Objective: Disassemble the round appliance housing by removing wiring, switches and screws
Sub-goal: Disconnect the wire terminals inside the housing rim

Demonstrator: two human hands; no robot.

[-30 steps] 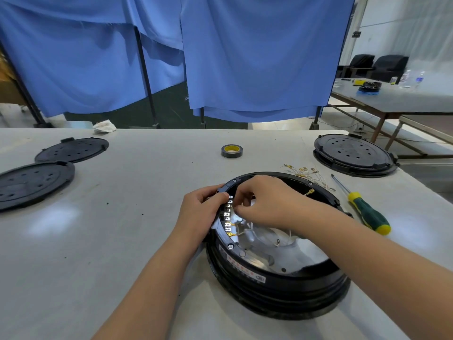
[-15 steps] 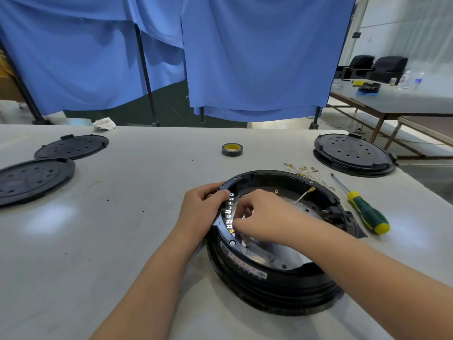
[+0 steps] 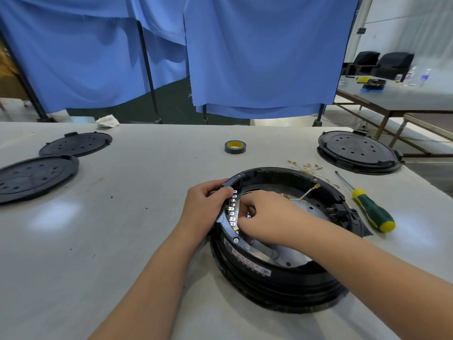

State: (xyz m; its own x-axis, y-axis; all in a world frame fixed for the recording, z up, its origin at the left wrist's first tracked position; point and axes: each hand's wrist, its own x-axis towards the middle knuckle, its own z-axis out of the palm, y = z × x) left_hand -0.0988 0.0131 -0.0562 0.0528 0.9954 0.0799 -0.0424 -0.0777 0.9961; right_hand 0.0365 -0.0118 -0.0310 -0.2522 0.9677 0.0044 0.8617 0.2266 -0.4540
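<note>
A round black appliance housing (image 3: pixel 282 280) lies open side up on the table, with a shiny metal plate inside. My left hand (image 3: pixel 206 204) grips its left rim beside a row of metal terminal tabs (image 3: pixel 232 207). My right hand (image 3: pixel 267 219) reaches inside the housing, fingertips pinched on a small yellow wire connector at the lowest tabs. A loose white wire (image 3: pixel 307 192) with a yellow terminal lies inside at the far side. A black switch block (image 3: pixel 339 213) sits on the right rim.
A green-and-yellow screwdriver (image 3: pixel 367 207) lies right of the housing. Removed thin wires (image 3: pixel 311 169) lie behind it. A tape roll (image 3: pixel 235 146) stands mid-table. Black round covers sit at the far right (image 3: pixel 359 150) and far left (image 3: pixel 73 143), (image 3: pixel 31 175).
My right hand has slid down the row of tabs toward me, uncovering the white wire at the far side. My left hand has stayed on the rim.
</note>
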